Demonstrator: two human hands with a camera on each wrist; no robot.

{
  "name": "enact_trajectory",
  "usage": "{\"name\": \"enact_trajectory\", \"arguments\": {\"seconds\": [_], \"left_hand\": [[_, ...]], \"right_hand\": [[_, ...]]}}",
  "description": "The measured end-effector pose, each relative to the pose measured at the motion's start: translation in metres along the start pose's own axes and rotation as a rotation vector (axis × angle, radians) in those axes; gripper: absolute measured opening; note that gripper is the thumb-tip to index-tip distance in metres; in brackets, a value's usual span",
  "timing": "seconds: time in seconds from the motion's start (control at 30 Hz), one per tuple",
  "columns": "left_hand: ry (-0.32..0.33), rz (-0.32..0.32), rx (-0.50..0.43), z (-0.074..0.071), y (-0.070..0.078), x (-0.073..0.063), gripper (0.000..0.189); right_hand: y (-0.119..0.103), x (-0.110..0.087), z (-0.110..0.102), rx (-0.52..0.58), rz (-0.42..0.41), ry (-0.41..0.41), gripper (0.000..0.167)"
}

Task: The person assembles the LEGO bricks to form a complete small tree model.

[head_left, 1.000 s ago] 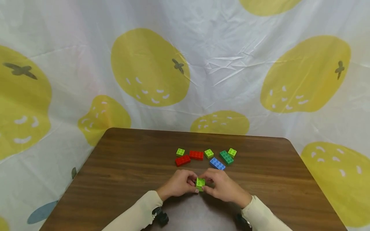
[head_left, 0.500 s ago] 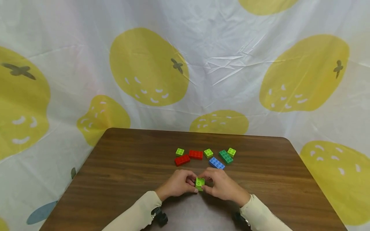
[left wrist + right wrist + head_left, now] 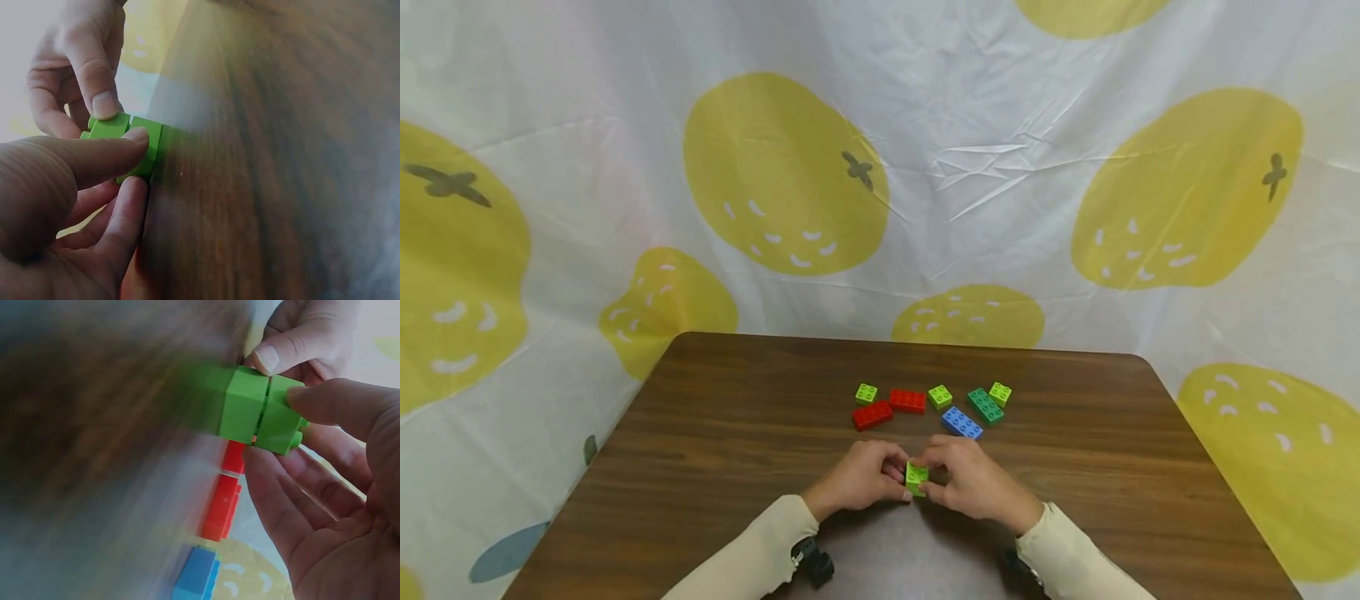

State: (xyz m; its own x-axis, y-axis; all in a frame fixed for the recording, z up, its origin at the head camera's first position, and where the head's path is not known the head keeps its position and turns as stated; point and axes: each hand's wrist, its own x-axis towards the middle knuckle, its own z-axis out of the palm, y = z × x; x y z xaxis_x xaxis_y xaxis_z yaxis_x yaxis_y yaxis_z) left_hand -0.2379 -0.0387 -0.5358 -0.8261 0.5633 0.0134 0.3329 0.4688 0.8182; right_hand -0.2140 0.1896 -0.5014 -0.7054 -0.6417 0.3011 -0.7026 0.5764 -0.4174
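Observation:
Two lime-green square building bricks are stacked near the front of the table, studs of the upper brick (image 3: 279, 425) facing up. My left hand (image 3: 867, 477) pinches the lower brick (image 3: 242, 406) between thumb and fingers, close over the tabletop. From the other side my right hand (image 3: 973, 483) grips the upper brick, its thumb on the near face and its fingers at the far side. A thin dark seam shows between the two bricks in the right wrist view. In the head view the fingers partly cover the stack.
Beyond the hands on the wooden table (image 3: 737, 433) lie two red bricks (image 3: 907, 402), a blue brick (image 3: 962, 422), a dark green brick (image 3: 986, 407) and several lime-green square bricks (image 3: 867, 394). A fruit-patterned curtain (image 3: 970, 192) hangs behind the table.
Both hands stay on the stacked bricks at nearly the same spot. The right fingers have shifted slightly on the upper brick, and the head view has drifted a little.

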Motion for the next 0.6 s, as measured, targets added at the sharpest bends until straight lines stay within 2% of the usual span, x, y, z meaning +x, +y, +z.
{"name": "enact_trajectory", "arguments": {"seconds": [0.23, 0.47, 0.6], "left_hand": [[-0.013, -0.002, 0.001, -0.0023, 0.0003, 0.0004, 0.033], [-0.012, -0.002, -0.050, -0.0043, 0.0025, -0.0018, 0.033], [0.001, -0.001, -0.087, -0.0048, 0.0048, -0.0023, 0.032]], "right_hand": [[0.0008, 0.0037, -0.0009, 0.014, 0.009, -0.008, 0.022], [0.0034, 0.0050, -0.0015, 0.072, 0.134, -0.075, 0.025], [0.0047, 0.0062, -0.0023, 0.067, 0.162, -0.092, 0.025]]}}
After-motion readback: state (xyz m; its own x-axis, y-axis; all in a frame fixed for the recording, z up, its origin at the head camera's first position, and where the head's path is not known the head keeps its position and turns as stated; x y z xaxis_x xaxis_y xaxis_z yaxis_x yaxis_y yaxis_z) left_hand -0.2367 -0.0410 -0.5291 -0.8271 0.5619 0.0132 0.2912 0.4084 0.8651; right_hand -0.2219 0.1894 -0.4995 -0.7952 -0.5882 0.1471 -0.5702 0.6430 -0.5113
